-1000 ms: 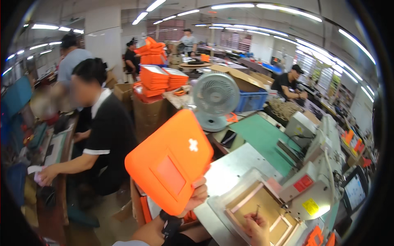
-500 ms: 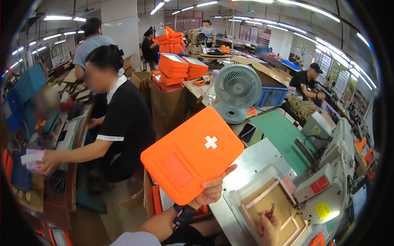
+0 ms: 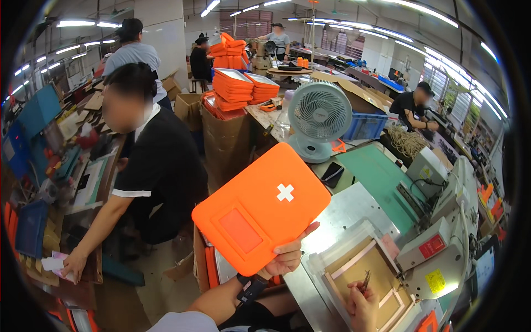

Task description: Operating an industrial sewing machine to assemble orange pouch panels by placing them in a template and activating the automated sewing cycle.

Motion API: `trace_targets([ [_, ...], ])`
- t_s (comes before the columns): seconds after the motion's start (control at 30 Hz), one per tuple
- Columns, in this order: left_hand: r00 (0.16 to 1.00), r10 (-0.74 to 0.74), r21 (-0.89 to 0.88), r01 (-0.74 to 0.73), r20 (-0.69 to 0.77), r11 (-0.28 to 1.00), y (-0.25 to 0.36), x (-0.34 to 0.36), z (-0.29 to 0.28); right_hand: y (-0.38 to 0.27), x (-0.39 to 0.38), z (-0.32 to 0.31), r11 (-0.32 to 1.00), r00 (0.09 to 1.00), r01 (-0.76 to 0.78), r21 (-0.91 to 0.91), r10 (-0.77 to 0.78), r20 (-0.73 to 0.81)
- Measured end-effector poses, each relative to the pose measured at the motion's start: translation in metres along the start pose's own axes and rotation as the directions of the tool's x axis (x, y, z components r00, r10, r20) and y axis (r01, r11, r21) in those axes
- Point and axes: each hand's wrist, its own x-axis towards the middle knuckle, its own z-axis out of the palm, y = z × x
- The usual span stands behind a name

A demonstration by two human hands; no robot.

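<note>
The left hand (image 3: 285,255) holds up a flat, rounded-corner orange case of smooth moulded material (image 3: 261,209), its grip closed on the lower right edge with the fingers spread across the back and the thumb on the front; the case stands tilted in the air above the near left edge of the shiny sheet-metal tabletop (image 3: 354,207), clear of it. The case's face carries a small white cross (image 3: 285,192) and a slightly darker, recessed rectangular panel (image 3: 240,231). A dark strap (image 3: 251,288) wraps the left wrist. The right hand (image 3: 362,304) rests low on a rectangular clear plastic frame with tan cardboard-coloured strips (image 3: 365,271) lying flat on the tabletop, and pinches a thin dark metal tool (image 3: 366,279) (whether tweezers or small snips I cannot tell). Just right of the frame rises the pale grey body of a sewing machine (image 3: 442,221), with a red label and a yellow sticker on its head. Farther back lie a green cutting mat (image 3: 381,174), a dark phone (image 3: 333,172) and a round white desk fan with a ribbed grille (image 3: 319,119). Stacks of similar orange cases (image 3: 235,88) sit on brown cardboard boxes (image 3: 224,138). To the left, a person in a black short-sleeved shirt (image 3: 157,166) leans over another cluttered bench, partly hidden by the raised case.
</note>
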Motion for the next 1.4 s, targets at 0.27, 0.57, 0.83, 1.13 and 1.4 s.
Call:
trace_targets([
  [0.27,0.988,0.045,0.389,0.015,-0.145,0.921,-0.034,0.006,0.021,-0.035,-0.017,0.057,0.953,0.965,0.149,-0.265,-0.082,0.248],
  [0.57,0.973,-0.024,0.384,0.114,-0.231,0.916,-0.067,0.018,0.019,-0.058,0.002,0.095,0.713,0.834,0.549,-0.437,-0.43,0.347],
  [0.83,0.989,-0.072,0.241,0.102,-0.13,0.965,-0.065,0.023,0.002,-0.067,0.01,0.091,0.642,0.814,0.574,-0.508,-0.377,0.443],
  [1.13,0.998,-0.052,0.076,0.055,-0.041,0.996,-0.053,0.013,-0.004,-0.058,-0.032,0.095,0.595,0.545,0.723,-0.351,-0.179,0.819],
  [1.4,0.999,-0.011,0.124,0.017,-0.05,0.992,-0.047,0.011,0.007,-0.091,-0.043,0.06,0.722,0.445,0.643,-0.255,-0.081,0.892],
])
